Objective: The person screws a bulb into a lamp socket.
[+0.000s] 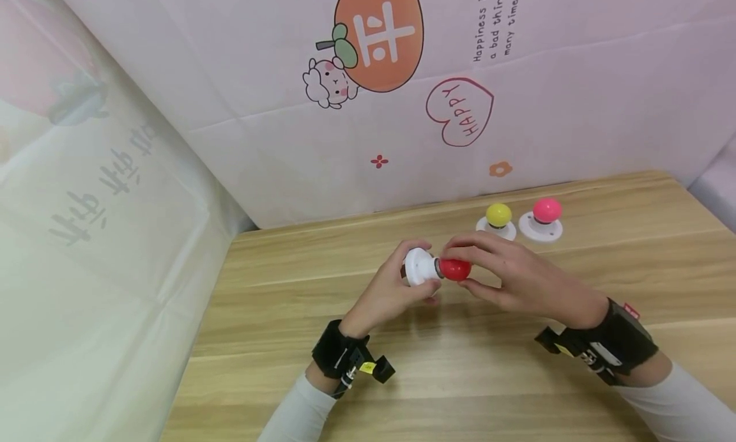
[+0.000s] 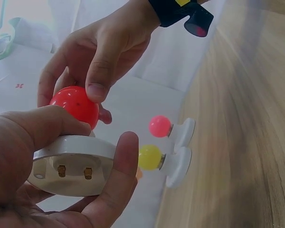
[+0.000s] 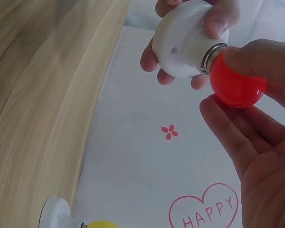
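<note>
My left hand grips a white round lamp holder by its base, tipped so its mouth faces right. The underside of the holder, with two brass terminals, shows in the left wrist view. Between the thumb and fingers of my right hand is a red light bulb. The bulb's metal screw collar sits at the mouth of the holder, part of its thread still showing in the right wrist view. Both hands hold these pieces above the wooden table.
Toward the back right of the table stand a yellow bulb and a pink bulb, each upright in a white holder. A printed white cloth hangs behind the table, and a pale cloth hangs along the left.
</note>
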{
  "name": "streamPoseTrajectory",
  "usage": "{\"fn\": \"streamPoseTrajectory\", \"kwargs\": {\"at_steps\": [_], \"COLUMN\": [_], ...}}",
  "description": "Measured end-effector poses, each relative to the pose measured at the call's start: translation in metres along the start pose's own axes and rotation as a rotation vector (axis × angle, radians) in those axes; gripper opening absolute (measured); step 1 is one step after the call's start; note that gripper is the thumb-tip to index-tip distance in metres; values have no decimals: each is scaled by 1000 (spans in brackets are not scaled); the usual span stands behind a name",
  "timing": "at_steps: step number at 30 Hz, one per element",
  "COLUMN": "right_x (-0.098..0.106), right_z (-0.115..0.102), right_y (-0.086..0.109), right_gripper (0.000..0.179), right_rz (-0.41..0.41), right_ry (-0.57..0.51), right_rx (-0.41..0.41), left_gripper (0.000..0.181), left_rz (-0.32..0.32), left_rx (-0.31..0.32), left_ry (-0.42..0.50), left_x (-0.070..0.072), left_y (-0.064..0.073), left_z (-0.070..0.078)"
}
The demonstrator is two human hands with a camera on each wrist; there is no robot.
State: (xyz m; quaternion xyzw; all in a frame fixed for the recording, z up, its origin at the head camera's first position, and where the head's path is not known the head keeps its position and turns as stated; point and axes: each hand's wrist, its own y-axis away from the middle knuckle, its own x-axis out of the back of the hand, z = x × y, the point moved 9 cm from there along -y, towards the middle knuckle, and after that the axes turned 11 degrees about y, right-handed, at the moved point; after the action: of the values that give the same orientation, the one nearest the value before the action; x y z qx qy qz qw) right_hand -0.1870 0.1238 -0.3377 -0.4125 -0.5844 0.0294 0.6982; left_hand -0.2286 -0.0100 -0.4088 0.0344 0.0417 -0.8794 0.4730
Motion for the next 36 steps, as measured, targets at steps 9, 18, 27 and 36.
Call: {"fn": "streamPoseTrajectory", "kwargs": {"at_steps": [9, 18, 27, 36], "right_x": [0, -3, -3, -2], "right_z": [1, 5, 5, 5], "right_y": [-1, 2, 0, -1], "right_gripper": [55, 54, 54, 55], "right_rz": [4, -1, -1, 7], "right_ry": [-9, 1, -11, -8], "right_rx": [-22, -60, -75, -84], "left_gripper": [56, 56, 57, 58], "left_rz": [-1, 5, 2, 4], "left_rx": [-4, -15, -27, -24], "left_ry": [-12, -43, -35, -32], "left_x": [1, 0, 1, 1], "left_y": [1, 1, 1, 0], "left_z": [1, 3, 3, 3]}}
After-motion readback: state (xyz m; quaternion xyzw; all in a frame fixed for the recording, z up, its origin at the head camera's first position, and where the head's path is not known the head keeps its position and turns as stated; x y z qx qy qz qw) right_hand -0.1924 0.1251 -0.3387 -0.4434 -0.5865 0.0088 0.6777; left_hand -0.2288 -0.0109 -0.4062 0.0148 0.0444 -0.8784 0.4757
